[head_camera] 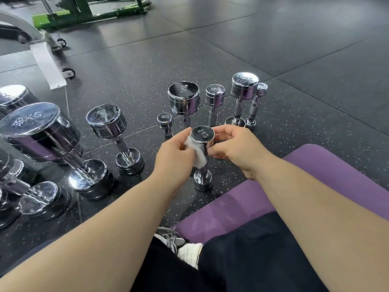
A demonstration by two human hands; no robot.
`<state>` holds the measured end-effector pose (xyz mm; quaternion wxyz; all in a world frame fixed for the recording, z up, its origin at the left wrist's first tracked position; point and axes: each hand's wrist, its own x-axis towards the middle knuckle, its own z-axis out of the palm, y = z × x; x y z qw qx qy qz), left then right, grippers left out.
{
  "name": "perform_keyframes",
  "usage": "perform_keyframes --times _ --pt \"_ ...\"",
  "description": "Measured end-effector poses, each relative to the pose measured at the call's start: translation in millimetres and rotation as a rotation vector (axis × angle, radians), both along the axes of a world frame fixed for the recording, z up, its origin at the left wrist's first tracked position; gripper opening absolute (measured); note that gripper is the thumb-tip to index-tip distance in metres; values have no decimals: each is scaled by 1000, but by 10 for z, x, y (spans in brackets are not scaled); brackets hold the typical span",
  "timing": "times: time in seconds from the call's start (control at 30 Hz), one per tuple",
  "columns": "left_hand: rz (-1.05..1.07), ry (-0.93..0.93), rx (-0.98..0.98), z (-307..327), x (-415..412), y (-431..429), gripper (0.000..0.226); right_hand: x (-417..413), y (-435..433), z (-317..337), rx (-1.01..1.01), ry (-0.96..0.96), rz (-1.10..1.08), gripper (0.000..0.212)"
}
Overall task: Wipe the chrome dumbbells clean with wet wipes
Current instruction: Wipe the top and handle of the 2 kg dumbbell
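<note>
1. Our legs in dark trousers (242, 260) are lying nearest, at 6 o'clock in the view, with a grey shoe (170, 239) and a white sock (190, 252) showing between them.
2. Our right leg is lying over a purple mat (315, 165), which is spreading from 3 to 5 o'clock.
3. At the centre, the 2KG dumbbell (202, 134) is standing upright on the speckled floor (294, 60), its lower head just beside the mat's edge.
4. Our left hand (174, 157) is gripping a white wipe (197, 157) and pressing it against the dumbbell's upper head and handle from 9 o'clock.
5. Our right hand (237, 148) is curling its fingers round the upper head from 3 o'clock, gripping it.
6. Beyond it, from 11 to 1 o'clock, a 1KG (165, 123), a 5KG (183, 98), a second 2KG (214, 98), a thick-headed dumbbell (244, 87) and a thin dumbbell (257, 102) are standing upright.
7. At 9 o'clock, larger dumbbells are standing, among them an 8KG (40, 131).
8. Far off at 11 o'clock, a green frame (94, 9) and a white wheeled base (48, 62) are resting on the floor.
</note>
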<state>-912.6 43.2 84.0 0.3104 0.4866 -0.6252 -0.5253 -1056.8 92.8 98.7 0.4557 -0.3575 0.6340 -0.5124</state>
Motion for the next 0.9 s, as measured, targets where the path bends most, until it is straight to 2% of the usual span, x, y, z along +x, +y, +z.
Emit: perform_keyframes --times 0.13,0.23,0.33,0.4,0.53,0.67,0.9 --pt "-101 -197 -133 3 -81 50 71 -55 3 -49 14 -48 -25 44" --pt "-144 -213 -191 30 -152 -49 83 -123 -42 -40 51 -72 -70 50" --pt "-180 -229 -235 22 -178 -158 84 -157 -45 -39 90 -52 -68 54" --pt "-186 -251 -247 15 -182 -175 78 -151 -23 -40 87 -60 -22 54" --pt "-183 -214 -219 44 -190 -122 51 -102 -13 -41 46 -236 -10 53" --pt "-131 -254 -302 37 -233 -107 42 -107 -26 -24 68 -282 -79 46" --pt "-146 -274 -392 52 -279 -70 32 -131 6 4 136 -344 -58 51"
